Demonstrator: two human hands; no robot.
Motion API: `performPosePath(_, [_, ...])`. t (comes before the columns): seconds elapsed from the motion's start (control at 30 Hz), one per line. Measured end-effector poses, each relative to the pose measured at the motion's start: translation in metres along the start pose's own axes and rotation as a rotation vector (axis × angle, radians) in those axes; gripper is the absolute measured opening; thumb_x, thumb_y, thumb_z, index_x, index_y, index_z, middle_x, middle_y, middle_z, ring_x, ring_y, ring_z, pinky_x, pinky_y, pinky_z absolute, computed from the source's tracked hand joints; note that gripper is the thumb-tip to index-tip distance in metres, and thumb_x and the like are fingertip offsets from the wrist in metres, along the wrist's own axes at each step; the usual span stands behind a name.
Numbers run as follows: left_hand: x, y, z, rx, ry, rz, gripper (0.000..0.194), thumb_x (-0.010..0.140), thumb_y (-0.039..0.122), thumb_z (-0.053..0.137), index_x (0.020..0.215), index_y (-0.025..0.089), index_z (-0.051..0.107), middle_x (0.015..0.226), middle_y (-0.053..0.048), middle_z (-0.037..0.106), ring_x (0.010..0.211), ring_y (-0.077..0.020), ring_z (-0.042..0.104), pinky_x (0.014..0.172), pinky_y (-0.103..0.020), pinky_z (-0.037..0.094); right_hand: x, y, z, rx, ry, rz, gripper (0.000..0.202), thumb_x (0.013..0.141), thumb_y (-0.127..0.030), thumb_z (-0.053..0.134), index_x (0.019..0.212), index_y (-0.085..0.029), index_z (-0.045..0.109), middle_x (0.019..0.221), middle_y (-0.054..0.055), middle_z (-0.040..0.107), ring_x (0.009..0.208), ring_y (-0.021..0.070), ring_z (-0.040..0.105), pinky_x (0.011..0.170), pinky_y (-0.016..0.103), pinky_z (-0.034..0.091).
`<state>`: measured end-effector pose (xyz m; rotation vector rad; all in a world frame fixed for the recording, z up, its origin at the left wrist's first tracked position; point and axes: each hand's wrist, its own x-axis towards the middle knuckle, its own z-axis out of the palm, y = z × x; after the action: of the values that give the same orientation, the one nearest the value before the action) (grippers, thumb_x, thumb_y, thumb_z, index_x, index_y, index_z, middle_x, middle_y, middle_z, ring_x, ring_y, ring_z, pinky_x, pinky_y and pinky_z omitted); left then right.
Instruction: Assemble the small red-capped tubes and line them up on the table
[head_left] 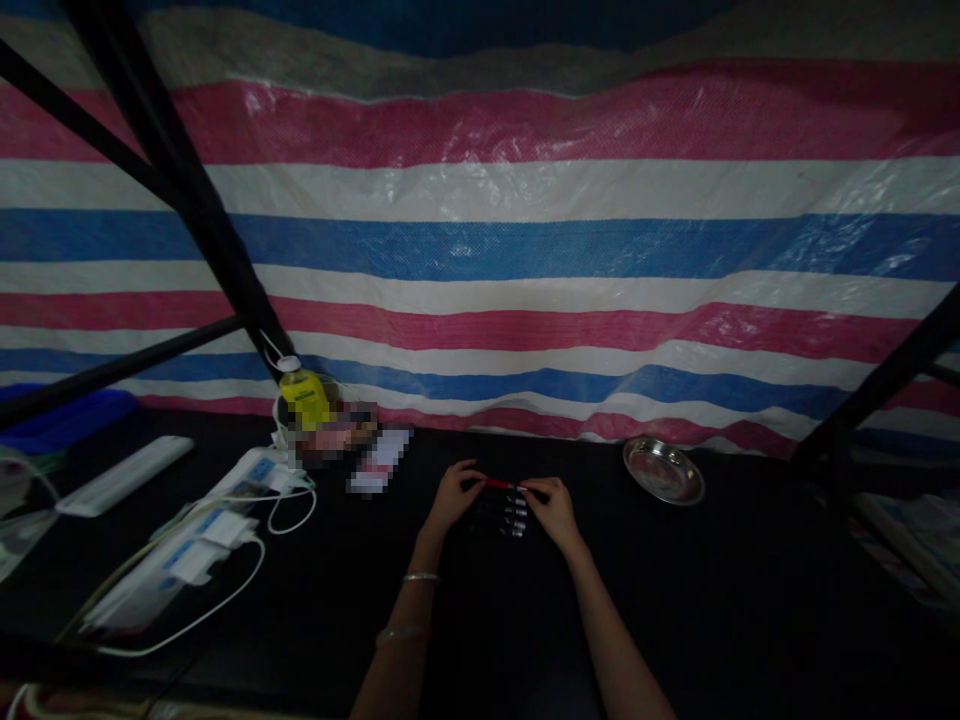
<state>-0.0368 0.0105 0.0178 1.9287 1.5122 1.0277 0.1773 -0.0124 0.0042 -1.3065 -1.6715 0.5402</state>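
My left hand (pixel 453 494) pinches the left end of a slim red pen-like stick (pixel 498 484). At its other end, near a pale tip, the fingers of my right hand (pixel 553 508) are closed. The stick lies level between both hands, just above the black table. Directly below it, several dark slim pieces with shiny silvery ends (pixel 516 525) lie side by side in a row. The picture is too dark to tell their exact kind.
A shallow metal dish (pixel 664 471) stands to the right. On the left are power strips (pixel 244 480) with white cables, a yellow-labelled bottle (pixel 306 398) and a pale blurred-out card or phone (pixel 380 461). Black frame bars (pixel 202 215) and a striped sheet (pixel 525 250) rise behind the table.
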Motion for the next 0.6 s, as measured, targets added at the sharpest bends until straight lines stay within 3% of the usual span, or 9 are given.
performPosePath(0.23, [-0.004, -0.002, 0.004, -0.036, 0.1, 0.014, 0.011, 0.071, 0.023, 0.058, 0.074, 0.02, 0.069, 0.104, -0.006, 0.063, 0.101, -0.0205, 0.057, 0.093, -0.039, 0.043, -0.005, -0.014, -0.003, -0.108, 0.01, -0.015, 0.024, 0.077, -0.041, 0.057, 0.093, -0.026, 0.069, 0.094, 0.004, 0.069, 0.092, 0.0208, 0.059, 0.083, 0.036, 0.043])
performPosePath(0.43, [-0.005, -0.001, 0.006, -0.133, 0.234, -0.017, 0.013, 0.071, 0.025, 0.055, 0.069, 0.019, 0.066, 0.088, -0.005, 0.067, 0.086, -0.0186, 0.062, 0.083, -0.035, 0.047, -0.016, -0.032, -0.004, -0.271, -0.108, -0.056, 0.072, 0.062, -0.055, 0.068, 0.125, -0.028, 0.049, 0.126, 0.009, 0.051, 0.117, 0.0269, 0.044, 0.094, 0.041, 0.035])
performPosePath(0.6, [-0.006, 0.001, 0.002, -0.197, 0.245, -0.086, 0.019, 0.073, 0.029, 0.052, 0.075, 0.018, 0.066, 0.082, -0.004, 0.068, 0.082, -0.0183, 0.062, 0.078, -0.033, 0.048, -0.021, -0.042, -0.003, -0.334, -0.263, -0.092, 0.093, 0.052, -0.061, 0.07, 0.133, -0.028, 0.038, 0.138, 0.012, 0.038, 0.128, 0.0305, 0.031, 0.099, 0.045, 0.027])
